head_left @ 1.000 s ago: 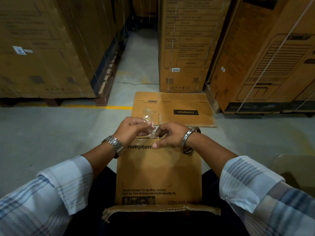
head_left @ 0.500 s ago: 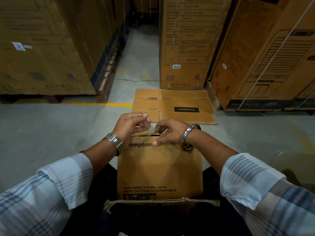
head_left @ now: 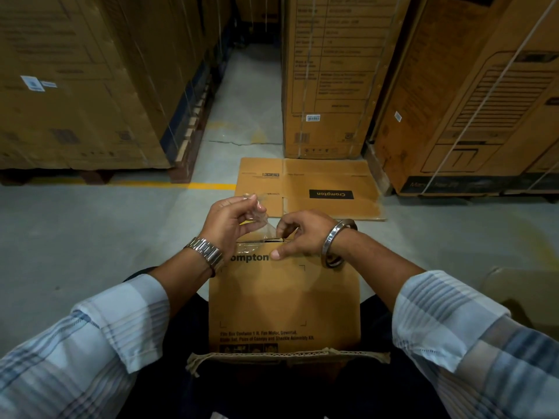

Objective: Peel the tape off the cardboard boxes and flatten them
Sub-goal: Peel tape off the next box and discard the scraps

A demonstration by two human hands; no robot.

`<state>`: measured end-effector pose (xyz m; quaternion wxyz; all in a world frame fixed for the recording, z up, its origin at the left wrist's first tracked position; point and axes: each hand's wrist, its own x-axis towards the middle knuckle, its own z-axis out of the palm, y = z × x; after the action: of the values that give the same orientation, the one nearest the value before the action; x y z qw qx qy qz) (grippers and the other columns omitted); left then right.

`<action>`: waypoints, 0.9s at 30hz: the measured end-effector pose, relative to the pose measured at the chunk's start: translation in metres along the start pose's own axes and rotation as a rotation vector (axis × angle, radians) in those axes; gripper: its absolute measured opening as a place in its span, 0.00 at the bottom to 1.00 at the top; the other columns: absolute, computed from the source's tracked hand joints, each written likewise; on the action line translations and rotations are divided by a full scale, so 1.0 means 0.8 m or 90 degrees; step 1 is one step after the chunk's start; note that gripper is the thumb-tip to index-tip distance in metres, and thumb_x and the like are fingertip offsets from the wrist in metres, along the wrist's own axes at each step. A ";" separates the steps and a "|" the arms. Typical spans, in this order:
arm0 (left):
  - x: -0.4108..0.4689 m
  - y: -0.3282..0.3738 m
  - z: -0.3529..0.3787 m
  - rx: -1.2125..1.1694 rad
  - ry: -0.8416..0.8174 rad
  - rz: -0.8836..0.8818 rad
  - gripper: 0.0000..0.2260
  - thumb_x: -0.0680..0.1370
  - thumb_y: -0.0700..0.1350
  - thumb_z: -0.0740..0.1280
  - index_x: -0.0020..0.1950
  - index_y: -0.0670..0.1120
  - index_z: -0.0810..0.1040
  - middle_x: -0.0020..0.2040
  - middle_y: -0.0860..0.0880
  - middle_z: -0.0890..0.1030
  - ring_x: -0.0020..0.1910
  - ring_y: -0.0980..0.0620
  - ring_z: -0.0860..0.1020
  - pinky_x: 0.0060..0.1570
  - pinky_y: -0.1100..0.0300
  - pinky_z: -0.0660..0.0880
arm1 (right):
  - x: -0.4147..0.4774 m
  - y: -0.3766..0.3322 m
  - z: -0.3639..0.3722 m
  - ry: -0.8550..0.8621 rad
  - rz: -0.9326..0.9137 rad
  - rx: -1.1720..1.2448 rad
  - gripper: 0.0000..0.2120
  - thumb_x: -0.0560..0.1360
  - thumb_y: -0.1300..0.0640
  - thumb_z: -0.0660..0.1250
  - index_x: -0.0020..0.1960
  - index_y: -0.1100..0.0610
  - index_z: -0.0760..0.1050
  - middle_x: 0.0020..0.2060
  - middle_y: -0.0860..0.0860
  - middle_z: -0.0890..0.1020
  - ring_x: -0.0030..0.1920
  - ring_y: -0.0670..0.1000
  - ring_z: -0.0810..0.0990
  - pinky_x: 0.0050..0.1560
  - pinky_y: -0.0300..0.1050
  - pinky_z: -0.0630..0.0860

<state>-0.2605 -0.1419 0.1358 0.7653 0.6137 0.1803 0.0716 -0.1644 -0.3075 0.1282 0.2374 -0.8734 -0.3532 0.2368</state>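
Head cam is showing the left hand [head_left: 231, 220] pinching a strip of clear tape [head_left: 262, 220] and lifting it up and away, so it's peeling off the far top edge of the cardboard box [head_left: 284, 300] sitting on the person's lap. Right hand [head_left: 298, 234] is pressing down on that same edge, thumb on the front panel, probably bracing the box against the pull. Flattened box [head_left: 329, 189] is lying on the floor just beyond, likely the done pile. Tape's see-through, so how much is stuck is hard to tell, and the hands are hiding the seam.
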 end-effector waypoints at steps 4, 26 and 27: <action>0.027 0.042 -0.048 -0.329 0.156 -0.041 0.20 0.83 0.44 0.62 0.31 0.47 0.74 0.25 0.53 0.71 0.25 0.57 0.74 0.34 0.60 0.79 | -0.015 0.027 0.006 0.053 -0.015 -0.005 0.24 0.64 0.37 0.79 0.42 0.56 0.76 0.36 0.45 0.78 0.34 0.44 0.73 0.33 0.41 0.67; 0.012 0.056 -0.083 0.637 -0.057 -0.160 0.25 0.71 0.69 0.70 0.54 0.49 0.80 0.50 0.50 0.83 0.48 0.50 0.83 0.44 0.54 0.81 | 0.026 -0.055 0.018 0.026 -0.086 -0.164 0.26 0.68 0.38 0.75 0.60 0.49 0.74 0.56 0.49 0.79 0.54 0.51 0.77 0.52 0.47 0.75; 0.008 0.057 -0.092 0.644 -0.080 -0.188 0.24 0.70 0.66 0.73 0.54 0.49 0.80 0.49 0.49 0.84 0.45 0.51 0.84 0.42 0.55 0.82 | 0.029 -0.060 0.023 0.027 -0.099 -0.154 0.26 0.69 0.39 0.75 0.61 0.49 0.74 0.56 0.48 0.79 0.55 0.51 0.77 0.53 0.48 0.76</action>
<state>-0.2762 -0.0621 0.1653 0.3847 0.8776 0.2304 -0.1699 -0.1846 -0.2556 0.1366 0.1553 -0.8705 -0.4407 0.1545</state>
